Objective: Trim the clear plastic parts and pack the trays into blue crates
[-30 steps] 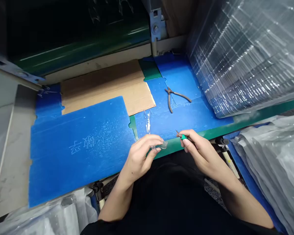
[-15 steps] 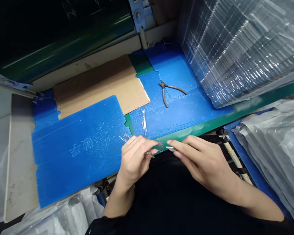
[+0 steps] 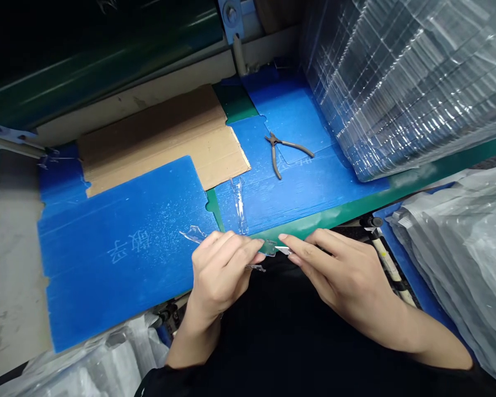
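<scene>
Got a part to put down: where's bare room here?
Most room: the blue sheet left of the left hand, below the cardboard. A smaller patch lies right of the clear strip, below the pliers. It's crowded around that hand and the right hand at the green edge, and up by the wrapped stack.

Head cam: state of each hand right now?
Left hand: closed, holding a clear plastic piece.
Right hand: closed, holding a small knife.

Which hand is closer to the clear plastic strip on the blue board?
The left hand, just below the clear plastic strip; the right hand is farther off, to its right.
</scene>
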`<action>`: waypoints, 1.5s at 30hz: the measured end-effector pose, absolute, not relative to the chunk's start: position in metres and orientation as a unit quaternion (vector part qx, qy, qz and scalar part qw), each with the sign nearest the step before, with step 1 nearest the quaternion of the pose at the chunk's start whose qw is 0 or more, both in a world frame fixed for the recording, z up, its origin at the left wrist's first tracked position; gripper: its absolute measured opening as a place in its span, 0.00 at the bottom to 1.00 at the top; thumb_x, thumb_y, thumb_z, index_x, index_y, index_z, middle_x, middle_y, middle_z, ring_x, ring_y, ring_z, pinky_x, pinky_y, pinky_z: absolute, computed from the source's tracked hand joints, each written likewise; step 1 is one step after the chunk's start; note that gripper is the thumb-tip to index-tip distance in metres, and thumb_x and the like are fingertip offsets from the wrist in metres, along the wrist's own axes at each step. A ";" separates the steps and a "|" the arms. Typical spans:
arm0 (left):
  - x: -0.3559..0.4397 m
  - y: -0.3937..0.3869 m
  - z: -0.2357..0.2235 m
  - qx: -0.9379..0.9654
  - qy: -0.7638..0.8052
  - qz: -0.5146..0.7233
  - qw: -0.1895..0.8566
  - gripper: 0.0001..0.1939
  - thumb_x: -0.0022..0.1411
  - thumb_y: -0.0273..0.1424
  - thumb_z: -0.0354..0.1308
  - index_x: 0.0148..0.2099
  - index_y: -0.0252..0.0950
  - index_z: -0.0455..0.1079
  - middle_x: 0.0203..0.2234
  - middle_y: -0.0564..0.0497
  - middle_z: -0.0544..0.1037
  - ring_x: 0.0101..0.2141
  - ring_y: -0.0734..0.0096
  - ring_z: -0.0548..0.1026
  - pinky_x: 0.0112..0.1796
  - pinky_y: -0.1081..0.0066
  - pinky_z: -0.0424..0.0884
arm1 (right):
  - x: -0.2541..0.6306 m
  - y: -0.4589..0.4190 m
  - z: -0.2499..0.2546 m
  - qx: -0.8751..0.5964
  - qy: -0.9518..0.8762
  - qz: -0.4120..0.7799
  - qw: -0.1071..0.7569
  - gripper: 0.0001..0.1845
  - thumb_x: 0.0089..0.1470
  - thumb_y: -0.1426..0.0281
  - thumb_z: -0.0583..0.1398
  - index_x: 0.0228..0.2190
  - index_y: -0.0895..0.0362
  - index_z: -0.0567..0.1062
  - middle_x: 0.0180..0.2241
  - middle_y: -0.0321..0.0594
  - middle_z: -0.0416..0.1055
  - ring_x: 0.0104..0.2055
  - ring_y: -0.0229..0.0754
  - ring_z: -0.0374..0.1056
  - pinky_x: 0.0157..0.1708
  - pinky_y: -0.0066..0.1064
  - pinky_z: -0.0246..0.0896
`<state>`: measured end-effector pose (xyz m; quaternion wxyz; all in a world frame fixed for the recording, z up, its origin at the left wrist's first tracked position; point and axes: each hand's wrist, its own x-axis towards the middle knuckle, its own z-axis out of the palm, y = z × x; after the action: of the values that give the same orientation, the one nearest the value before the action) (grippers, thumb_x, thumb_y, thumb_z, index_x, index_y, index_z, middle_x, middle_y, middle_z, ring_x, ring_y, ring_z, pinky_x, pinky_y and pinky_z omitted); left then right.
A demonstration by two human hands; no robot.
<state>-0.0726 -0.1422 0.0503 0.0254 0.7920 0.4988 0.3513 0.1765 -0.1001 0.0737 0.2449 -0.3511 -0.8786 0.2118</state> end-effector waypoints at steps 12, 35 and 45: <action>-0.069 -0.145 0.055 0.797 0.508 0.327 0.021 0.03 0.77 0.28 0.61 0.47 0.35 0.75 0.29 0.50 0.79 0.28 0.70 0.71 0.31 0.64 0.58 | 0.173 -0.098 0.077 -0.377 -0.882 0.144 0.242 0.13 0.77 0.70 0.59 0.56 0.55 0.80 0.32 0.37 0.76 0.31 0.40 0.68 0.31 0.37 0.59; -0.051 -0.151 0.022 0.558 0.414 0.563 0.448 0.16 0.83 0.41 0.49 0.47 0.37 0.70 0.29 0.51 0.74 0.28 0.72 0.70 0.33 0.70 0.66 | 0.168 -0.085 0.047 -0.319 -0.808 0.374 0.325 0.16 0.76 0.77 0.55 0.60 0.61 0.72 0.44 0.45 0.76 0.45 0.43 0.73 0.46 0.33 0.69; -0.044 -0.153 0.018 0.557 0.434 0.547 0.449 0.17 0.83 0.41 0.49 0.45 0.37 0.73 0.27 0.51 0.76 0.25 0.74 0.72 0.28 0.73 0.67 | 0.164 -0.098 0.048 -0.265 -0.841 0.297 0.366 0.23 0.75 0.79 0.56 0.68 0.63 0.67 0.44 0.43 0.78 0.39 0.38 0.75 0.40 0.31 0.70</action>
<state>-0.0442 -0.1533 0.0175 0.4487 0.5574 0.4338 0.5475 0.1644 -0.0975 0.0482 0.3661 -0.2651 -0.8412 0.2967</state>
